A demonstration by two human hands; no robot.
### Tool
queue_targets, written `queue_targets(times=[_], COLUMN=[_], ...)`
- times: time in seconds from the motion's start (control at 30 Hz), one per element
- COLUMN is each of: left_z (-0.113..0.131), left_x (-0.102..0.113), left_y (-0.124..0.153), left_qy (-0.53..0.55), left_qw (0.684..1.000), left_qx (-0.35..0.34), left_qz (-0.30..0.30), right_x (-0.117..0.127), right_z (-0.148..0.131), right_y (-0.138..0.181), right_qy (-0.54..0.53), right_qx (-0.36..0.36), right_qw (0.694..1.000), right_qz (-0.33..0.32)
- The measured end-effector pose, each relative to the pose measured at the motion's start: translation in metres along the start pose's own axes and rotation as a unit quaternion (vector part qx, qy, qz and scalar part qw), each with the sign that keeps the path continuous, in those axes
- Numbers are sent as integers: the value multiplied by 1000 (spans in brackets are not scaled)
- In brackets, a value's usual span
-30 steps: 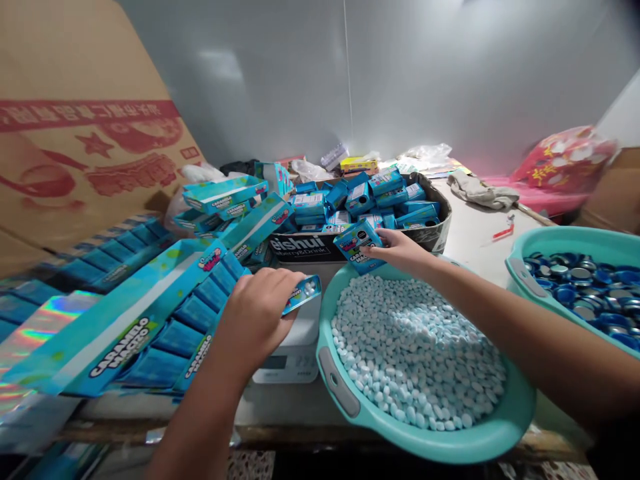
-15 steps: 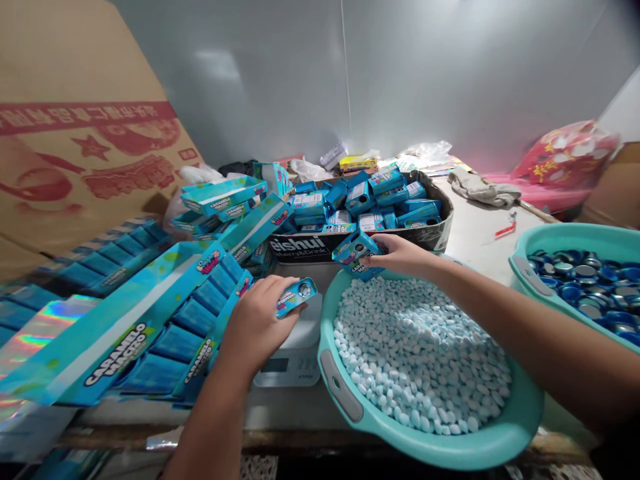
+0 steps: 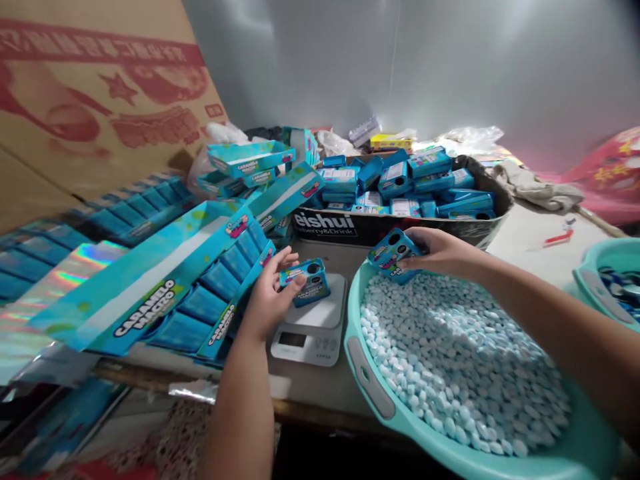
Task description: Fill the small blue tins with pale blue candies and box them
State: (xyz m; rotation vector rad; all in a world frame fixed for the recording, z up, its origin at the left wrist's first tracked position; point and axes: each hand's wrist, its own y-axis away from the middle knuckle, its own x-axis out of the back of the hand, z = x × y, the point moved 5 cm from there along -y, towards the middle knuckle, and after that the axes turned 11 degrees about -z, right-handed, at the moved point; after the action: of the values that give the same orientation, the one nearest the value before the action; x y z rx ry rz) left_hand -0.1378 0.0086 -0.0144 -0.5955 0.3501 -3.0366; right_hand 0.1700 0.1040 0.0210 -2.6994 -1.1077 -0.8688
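Note:
My left hand [image 3: 273,293] is closed on a small blue candy box [image 3: 314,288], its thumb on the front. The box has a round hole in its end and is at the platform of a white digital scale [image 3: 327,313]; whether it rests there I cannot tell. My right hand [image 3: 433,252] grips another blue candy box [image 3: 393,253], tilted over the far left rim of a turquoise basin [image 3: 373,377]. Pale blue and white candies [image 3: 460,353] heap inside the basin. The fingers behind the right-hand box are partly hidden.
Behind my hands, a black carton [image 3: 390,228] holds many blue boxes. On the left are display trays [image 3: 145,300] filled with boxes, beside a large cardboard box [image 3: 100,100]. A second turquoise basin [image 3: 595,267] stands at right, near a red-handled tool [image 3: 557,237] and a grey cloth [image 3: 537,187].
The view has swung left, so everything sits further right. My left hand has turned its candy box more upright at the scale, loosening its fingers somewhat. The right hand still holds its box by the basin.

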Motion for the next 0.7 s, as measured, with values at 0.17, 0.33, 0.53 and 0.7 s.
queue_targets(times=[0.17, 0.33, 0.53, 0.7], left_z=[-7, -4, -5, -3], left_x=[-8, 0, 7, 8], left_y=[3, 6, 7, 7], left_qy=[9, 24, 49, 55], left_qw=[999, 988, 983, 983], left_qx=[-32, -102, -86, -69], left_qz=[32, 118, 157, 163], right_x=[-8, -9, -6, -6], right_z=[1, -5, -3, 0], right_y=[-2, 0, 1, 0], right_qy=[31, 15, 30, 41], right_qx=[-21, 0, 9, -2], right_qw=[999, 999, 999, 999], right_qz=[-29, -37, -33, -27])
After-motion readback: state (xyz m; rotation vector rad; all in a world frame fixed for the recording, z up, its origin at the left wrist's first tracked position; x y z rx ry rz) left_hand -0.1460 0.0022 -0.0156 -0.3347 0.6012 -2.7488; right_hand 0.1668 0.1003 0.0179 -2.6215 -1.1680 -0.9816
